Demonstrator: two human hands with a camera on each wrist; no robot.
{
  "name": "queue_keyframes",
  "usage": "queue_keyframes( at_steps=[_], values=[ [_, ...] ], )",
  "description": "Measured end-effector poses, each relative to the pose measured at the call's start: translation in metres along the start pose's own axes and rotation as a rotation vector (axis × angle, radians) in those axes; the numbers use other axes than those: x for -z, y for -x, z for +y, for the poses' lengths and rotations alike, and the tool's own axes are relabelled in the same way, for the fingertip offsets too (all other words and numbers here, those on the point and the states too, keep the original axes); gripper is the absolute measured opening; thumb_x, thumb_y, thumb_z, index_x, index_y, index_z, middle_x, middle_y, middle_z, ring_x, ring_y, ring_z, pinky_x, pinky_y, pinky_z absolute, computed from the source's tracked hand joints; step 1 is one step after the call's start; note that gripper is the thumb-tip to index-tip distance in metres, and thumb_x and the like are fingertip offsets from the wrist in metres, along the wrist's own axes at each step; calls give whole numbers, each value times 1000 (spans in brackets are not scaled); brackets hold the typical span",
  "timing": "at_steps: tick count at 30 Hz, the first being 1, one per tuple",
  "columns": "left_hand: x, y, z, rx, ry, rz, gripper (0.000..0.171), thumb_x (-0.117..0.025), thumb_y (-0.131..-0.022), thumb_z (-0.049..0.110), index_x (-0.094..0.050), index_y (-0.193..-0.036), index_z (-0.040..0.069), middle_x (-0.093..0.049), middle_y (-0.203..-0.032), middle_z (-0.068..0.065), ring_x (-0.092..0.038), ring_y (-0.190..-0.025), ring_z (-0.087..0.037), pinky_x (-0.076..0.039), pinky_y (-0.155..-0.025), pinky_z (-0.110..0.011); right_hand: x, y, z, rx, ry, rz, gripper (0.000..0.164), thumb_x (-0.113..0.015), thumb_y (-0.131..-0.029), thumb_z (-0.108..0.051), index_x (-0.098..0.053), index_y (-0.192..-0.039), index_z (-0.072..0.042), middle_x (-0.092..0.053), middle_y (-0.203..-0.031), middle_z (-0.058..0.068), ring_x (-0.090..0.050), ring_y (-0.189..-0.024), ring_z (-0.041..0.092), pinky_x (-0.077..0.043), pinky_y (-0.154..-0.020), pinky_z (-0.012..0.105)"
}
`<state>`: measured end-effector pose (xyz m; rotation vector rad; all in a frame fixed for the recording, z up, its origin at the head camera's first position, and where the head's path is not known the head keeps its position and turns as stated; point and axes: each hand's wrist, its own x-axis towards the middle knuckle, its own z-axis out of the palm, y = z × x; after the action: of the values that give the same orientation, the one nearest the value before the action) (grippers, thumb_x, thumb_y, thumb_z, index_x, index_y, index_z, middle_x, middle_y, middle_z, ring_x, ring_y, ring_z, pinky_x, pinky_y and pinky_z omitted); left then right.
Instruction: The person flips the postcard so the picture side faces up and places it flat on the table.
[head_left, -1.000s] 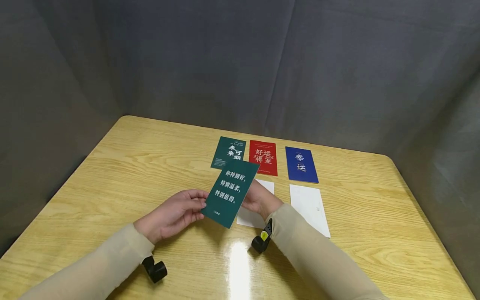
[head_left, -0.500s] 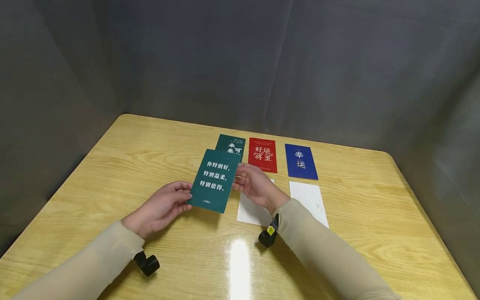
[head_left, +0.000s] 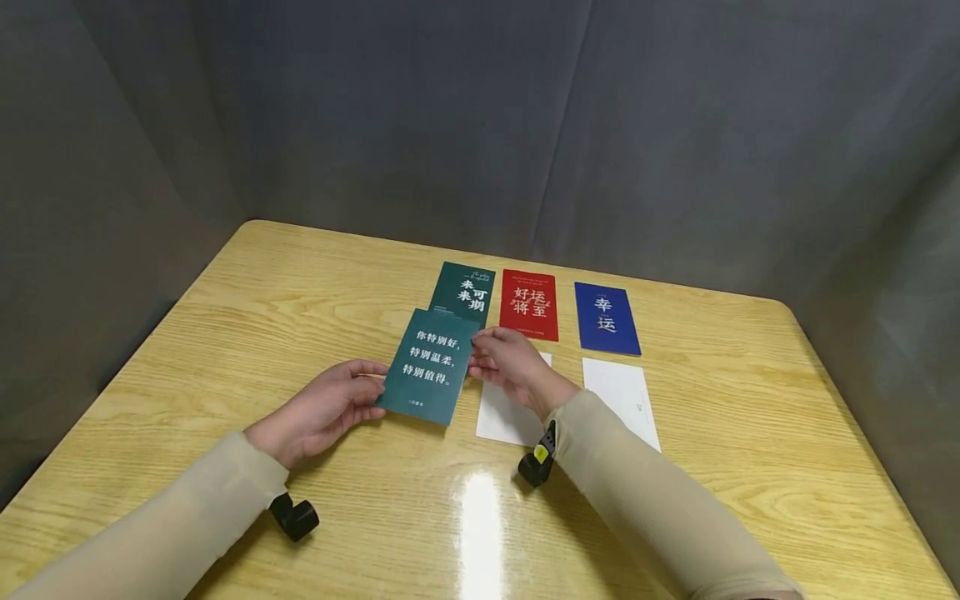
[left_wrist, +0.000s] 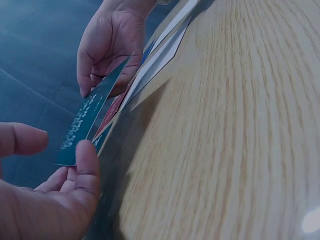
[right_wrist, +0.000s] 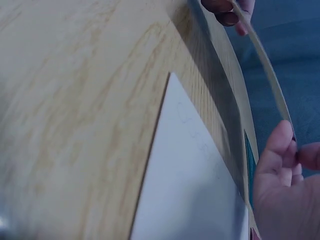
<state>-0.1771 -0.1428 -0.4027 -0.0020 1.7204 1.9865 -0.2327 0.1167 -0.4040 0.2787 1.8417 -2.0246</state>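
Observation:
A dark green card [head_left: 429, 367] with white Chinese lettering is held above the table between both hands. My left hand [head_left: 330, 410] pinches its left edge near the lower corner, thumb on the printed face. On the opposite edge, my right hand [head_left: 517, 367] grips the card between thumb and fingers, as the right wrist view shows with the card [right_wrist: 272, 80] nearly edge-on. In the left wrist view the card [left_wrist: 90, 117] slants over its own shadow. It overlaps another green card [head_left: 463, 292] lying behind it. Beneath my right hand lies a white card [head_left: 504, 417], partly hidden.
Right of the far green card lie a red card [head_left: 529, 305] and a blue card [head_left: 607, 319] in a row. A second white card [head_left: 622, 400] is below the blue one. The wooden table [head_left: 225, 350] ends at a grey curtain [head_left: 420, 125].
The green card has moved left with both hands and now lies flatter, lower over the table than half a second ago. My right hand's fingers, earlier behind the card, now show at its right edge.

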Motion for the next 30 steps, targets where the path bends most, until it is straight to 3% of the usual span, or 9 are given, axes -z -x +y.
queue_keyframes(
  at_steps=[5,9,14,26,30],
  values=[
    [0,1,-1,12,-20,-18,44,-46,-106,5,-36,-141,-21,-63,-112,-13,-63,-94,-14,-56,-84,-25,0,0,0,-24,23,22,25,-52,-107,-7,-56,-127,8,-62,-98,14,-61,-83,19,-58,-73,23],
    [1,1,-1,23,-34,-19,46,-47,-104,6,-38,-141,-21,-64,-113,-13,-63,-96,-14,-56,-86,-25,-2,2,-1,-42,51,-7,35,-52,-106,-5,-51,-137,10,-64,-107,16,-62,-88,20,-59,-82,28],
    [3,2,0,33,-54,-10,45,-46,-104,6,-39,-140,-21,-62,-114,-13,-61,-97,-15,-56,-86,-25,-5,5,-2,-80,93,-48,35,-53,-106,-6,-51,-137,11,-66,-112,18,-63,-88,20,-58,-90,32],
    [8,4,4,84,-91,-32,50,-48,-103,9,-39,-144,-18,-56,-115,-13,-58,-95,-17,-55,-82,-27,-4,15,-1,-110,117,-95,40,-54,-104,-2,-48,-141,10,-68,-113,17,-65,-83,17,-57,-92,34],
    [8,4,6,89,-104,-36,51,-47,-102,9,-38,-144,-19,-56,-113,-11,-57,-94,-16,-54,-80,-26,-5,16,-2,-114,124,-103,39,-53,-104,-2,-49,-140,12,-67,-105,14,-62,-81,16,-58,-91,33]
  ],
)
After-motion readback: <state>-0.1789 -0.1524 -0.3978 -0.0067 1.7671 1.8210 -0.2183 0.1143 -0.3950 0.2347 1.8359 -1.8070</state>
